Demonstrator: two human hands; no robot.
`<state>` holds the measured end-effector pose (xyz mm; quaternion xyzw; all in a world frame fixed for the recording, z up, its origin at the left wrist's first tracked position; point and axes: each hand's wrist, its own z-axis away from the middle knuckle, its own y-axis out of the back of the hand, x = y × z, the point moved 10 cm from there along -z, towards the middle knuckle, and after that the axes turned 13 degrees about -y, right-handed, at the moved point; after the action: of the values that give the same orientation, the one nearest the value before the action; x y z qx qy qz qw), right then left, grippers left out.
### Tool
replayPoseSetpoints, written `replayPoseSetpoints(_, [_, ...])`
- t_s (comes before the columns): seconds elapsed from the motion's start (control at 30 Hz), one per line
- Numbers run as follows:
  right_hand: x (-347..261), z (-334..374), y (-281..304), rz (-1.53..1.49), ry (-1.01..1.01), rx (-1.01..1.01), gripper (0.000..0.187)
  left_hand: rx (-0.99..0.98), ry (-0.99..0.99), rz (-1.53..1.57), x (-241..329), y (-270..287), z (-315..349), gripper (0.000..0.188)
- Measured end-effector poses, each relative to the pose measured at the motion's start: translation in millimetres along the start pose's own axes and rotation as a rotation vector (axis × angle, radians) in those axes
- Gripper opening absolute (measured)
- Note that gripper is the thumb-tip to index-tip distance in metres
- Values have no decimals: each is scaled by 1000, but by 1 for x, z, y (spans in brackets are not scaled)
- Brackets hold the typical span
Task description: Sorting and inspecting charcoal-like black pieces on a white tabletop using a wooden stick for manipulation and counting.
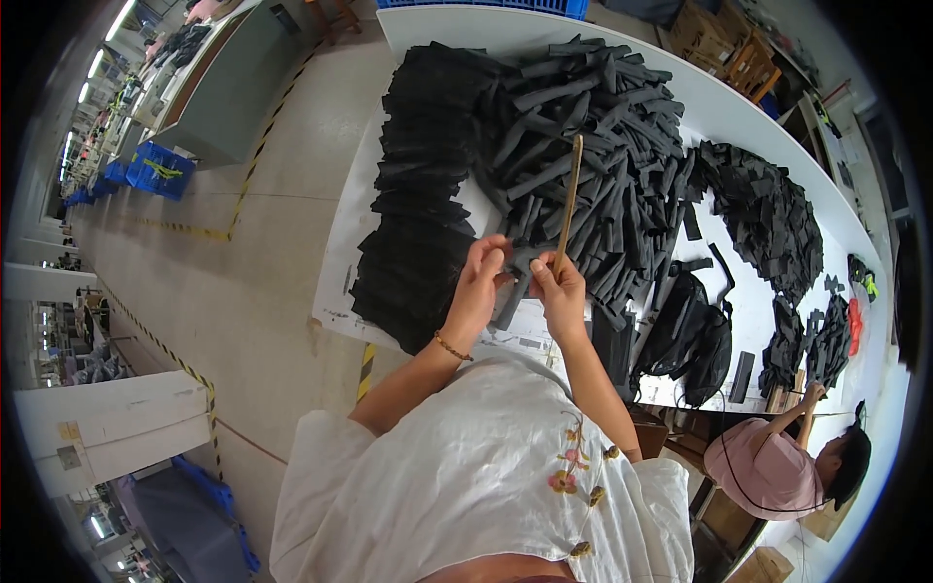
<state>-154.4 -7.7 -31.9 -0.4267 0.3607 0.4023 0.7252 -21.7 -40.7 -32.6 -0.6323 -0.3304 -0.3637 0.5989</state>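
A dark grey fabric strip (521, 260) is between my hands, above the near edge of the white table (335, 248). My left hand (478, 284) has its fingers curled in against the strip's left side. On the other side, my right hand (562, 299) is closed round a thin wooden stick (571, 194) that points up and away, and it pinches the strip too. Just beyond my hands lies a big loose heap of dark fabric strips (593, 165). Flatter dark fabric pieces (420, 194) are laid in an overlapping row left of the heap.
Further right on the table are another dark fabric pile (763, 214) and a black bag (685, 335). A co-worker in a pink top (768, 466) works at the table's right end. Blue crates (160, 170) stand on the floor at left, beside a grey workbench (219, 97).
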Motion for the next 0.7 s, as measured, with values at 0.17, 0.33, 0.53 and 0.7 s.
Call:
replayPoseSetpoints(0.17, [-6, 7, -33, 50, -57, -47, 11, -78, -98, 131, 24, -20, -6, 28])
replayPoseSetpoints(0.33, [-13, 29, -21, 299, -72, -207, 24, 82, 86, 613, 34, 22, -47, 19])
replayPoseSetpoints(0.53, [6, 58, -13, 617, -142, -267, 22, 212, 105, 690, 40, 49, -66, 16])
replayPoseSetpoints(0.7, [17, 53, -13, 645, -135, -232, 22, 200, 153, 720, 38, 37, -66, 15])
